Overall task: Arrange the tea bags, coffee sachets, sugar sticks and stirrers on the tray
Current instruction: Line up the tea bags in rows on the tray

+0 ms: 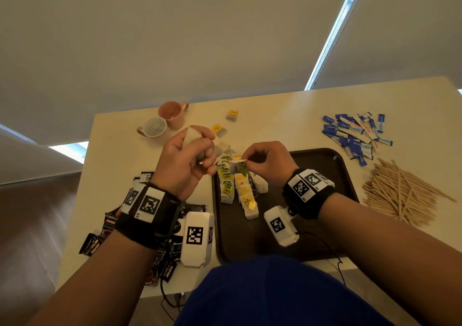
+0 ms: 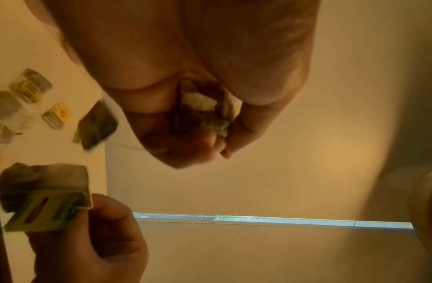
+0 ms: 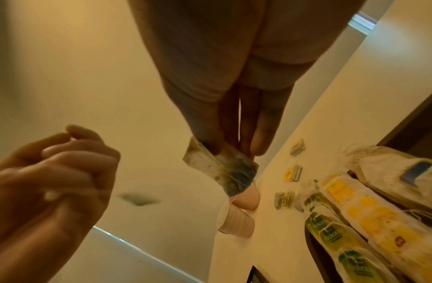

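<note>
Cups, two, upper left; left hand grips bunched tea bags; right hand pinches one green-tagged tea bag above tray.

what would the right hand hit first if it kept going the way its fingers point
Probably the left hand: the right hand, pinching a tea bag, points leftward at it just above the tray. Depth is unclear.

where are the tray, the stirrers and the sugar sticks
tray (image 1: 322, 230), head view, bare dark floor
stirrers (image 1: 400, 193), head view, middle of the pile
sugar sticks (image 1: 355, 135), head view, middle of the heap
</note>
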The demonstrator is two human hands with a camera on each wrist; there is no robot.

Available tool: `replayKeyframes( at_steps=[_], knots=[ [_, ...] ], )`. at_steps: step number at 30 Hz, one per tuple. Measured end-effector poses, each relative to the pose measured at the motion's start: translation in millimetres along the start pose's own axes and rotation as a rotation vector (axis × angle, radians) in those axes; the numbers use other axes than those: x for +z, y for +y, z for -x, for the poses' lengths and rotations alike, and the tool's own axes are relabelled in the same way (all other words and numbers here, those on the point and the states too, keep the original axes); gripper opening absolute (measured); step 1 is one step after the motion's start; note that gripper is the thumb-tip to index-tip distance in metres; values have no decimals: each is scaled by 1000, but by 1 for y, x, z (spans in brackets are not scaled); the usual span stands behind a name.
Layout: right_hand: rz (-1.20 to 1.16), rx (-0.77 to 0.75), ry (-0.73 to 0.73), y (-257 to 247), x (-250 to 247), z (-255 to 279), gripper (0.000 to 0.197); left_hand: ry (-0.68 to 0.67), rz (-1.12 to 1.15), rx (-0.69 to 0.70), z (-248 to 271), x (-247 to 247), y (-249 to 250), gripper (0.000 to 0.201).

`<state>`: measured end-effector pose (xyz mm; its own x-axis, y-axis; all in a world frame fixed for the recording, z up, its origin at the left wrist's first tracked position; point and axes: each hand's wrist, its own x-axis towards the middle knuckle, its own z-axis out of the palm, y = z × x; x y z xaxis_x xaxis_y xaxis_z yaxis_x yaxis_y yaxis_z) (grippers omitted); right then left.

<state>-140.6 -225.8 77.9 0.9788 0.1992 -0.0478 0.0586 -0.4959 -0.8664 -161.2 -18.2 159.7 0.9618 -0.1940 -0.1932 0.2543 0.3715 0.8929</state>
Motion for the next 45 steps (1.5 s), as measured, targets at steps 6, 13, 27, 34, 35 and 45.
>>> replayKeyframes(
  at_steps=[6, 13, 27, 34, 35, 45],
  knots=[
    [-74, -5, -17, -4, -1, -3, 10, 99, -732, 118, -8, -15, -24, 8],
    [-205, 17, -125, -20, -5, -2, 8, -35, -989, 179, -21, -23, -39, 25],
    [-470, 305, -155, -35, -10, 3, 15, 75, -955, 221, -32, -29, -44, 8],
    [-241, 260, -192, -45, -24, -1, 14, 54, -1064, 278, -34, -39, -48, 7],
    [-271, 288, -203, -47, -24, -2, 16, 29, -1076, 302, -34, -40, -50, 7],
    [-218, 195, -187, -50, -10, -2, 34, 34, -1002, 219, -32, -38, -55, 26]
  ],
)
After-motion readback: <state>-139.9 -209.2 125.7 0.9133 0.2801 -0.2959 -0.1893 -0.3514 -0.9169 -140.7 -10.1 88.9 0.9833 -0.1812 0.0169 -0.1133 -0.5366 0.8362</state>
